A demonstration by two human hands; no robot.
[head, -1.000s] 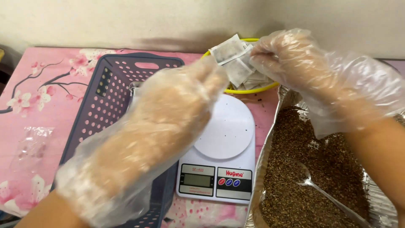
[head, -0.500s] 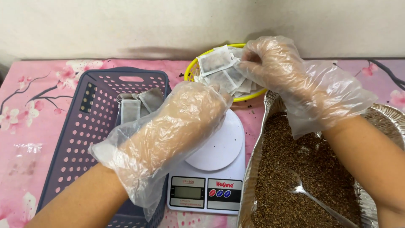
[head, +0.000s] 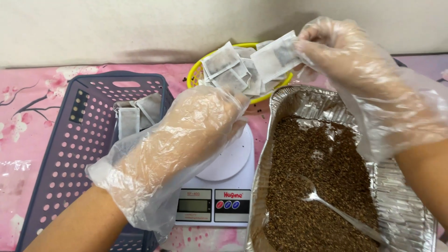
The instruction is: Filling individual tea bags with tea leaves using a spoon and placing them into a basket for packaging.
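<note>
Both of my hands wear loose clear plastic gloves. My right hand (head: 347,58) pinches a small white empty sachet (head: 275,58) and holds it up over the yellow basket (head: 193,74), which is filled with several more white sachets (head: 226,65). My left hand (head: 186,135) hovers above the white kitchen scale (head: 219,186), fingers together and pointing toward the basket, holding nothing that I can see. A foil tray (head: 401,205) of brown seeds (head: 317,182) lies below my right hand, with a spoon (head: 322,200) resting in the seeds.
A blue-grey perforated plastic basket (head: 70,154) stands at the left with a few filled sachets (head: 135,116) inside. Everything rests on a pink flowered tablecloth (head: 28,107). A pale wall runs along the back.
My right hand has lifted one sachet out of the yellow basket and up to the right. The left hand has dropped lower over the scale. The view has shifted right.
</note>
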